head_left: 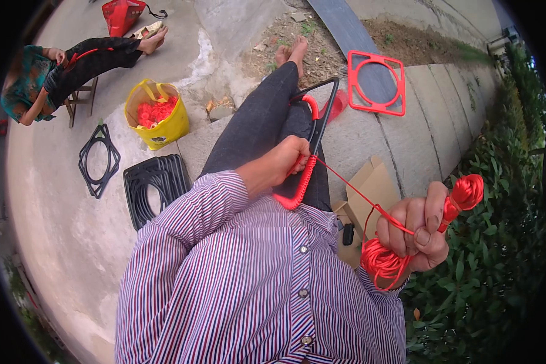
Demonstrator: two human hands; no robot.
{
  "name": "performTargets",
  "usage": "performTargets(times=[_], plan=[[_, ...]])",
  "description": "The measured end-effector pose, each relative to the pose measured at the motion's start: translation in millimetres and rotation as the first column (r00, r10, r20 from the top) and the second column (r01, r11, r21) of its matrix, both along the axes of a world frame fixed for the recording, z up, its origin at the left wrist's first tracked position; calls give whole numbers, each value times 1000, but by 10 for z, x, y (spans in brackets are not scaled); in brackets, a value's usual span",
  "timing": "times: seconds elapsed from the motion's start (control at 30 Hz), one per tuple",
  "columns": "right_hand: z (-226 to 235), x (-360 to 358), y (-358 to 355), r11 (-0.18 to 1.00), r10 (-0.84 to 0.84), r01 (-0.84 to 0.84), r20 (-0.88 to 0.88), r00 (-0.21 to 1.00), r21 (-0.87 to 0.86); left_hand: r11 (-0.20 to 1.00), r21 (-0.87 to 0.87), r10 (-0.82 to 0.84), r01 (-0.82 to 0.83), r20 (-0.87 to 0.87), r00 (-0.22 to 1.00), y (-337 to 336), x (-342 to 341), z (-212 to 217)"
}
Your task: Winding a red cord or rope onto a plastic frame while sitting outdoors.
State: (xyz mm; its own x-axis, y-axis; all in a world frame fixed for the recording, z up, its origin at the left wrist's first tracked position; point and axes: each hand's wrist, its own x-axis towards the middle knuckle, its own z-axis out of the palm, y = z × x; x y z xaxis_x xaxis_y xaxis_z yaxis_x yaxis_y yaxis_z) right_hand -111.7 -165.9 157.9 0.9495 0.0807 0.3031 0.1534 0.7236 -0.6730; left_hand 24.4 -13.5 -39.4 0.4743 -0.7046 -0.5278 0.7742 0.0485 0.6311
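Observation:
A black frame (pixel 326 115) with rounded corners rests tilted on my lap. Red cord (pixel 301 187) is coiled tightly around its near corner and side, and another red stretch covers part of its far end. My left hand (pixel 285 160) is closed on the frame's wrapped side, its fingertips partly hidden. From there a single taut strand runs right to my right hand (pixel 414 229), which grips a hank of red cord (pixel 384 263). The hank's bundled end (pixel 467 192) sticks out above that fist, and loose loops hang below it.
On the left stand a yellow bag (pixel 175 128) of red pieces, a stack of black frames (pixel 138 185) and a single black frame (pixel 86 159). A red frame (pixel 352 82) and an open cardboard box (pixel 375 182) lie right. Hedge (pixel 479 273) borders the right; another person (pixel 27 91) sits far left.

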Motion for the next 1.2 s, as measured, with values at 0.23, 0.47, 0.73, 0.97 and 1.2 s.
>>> performTargets(times=[0.23,0.47,0.73,0.97,1.2], plan=[[136,60,-115,997,-31,37,97,995,-70,729,67,-29,-681,997,67,-122,-214,162],[-412,460,-415,599,70,-80,-48,996,-797,891,111,146,-441,849,508,235,124,596],[-1507,607,88,371,-195,-215,-303,933,-903,819,573,-311,42,380,871,395,-153,408],[-1300,620,-19,529,-455,84,-199,868,-844,838,183,124,-513,853,507,494,7,607],[-840,549,-36,580,-420,357,108,901,-732,959,-224,206,-176,120,971,292,-25,1037]])
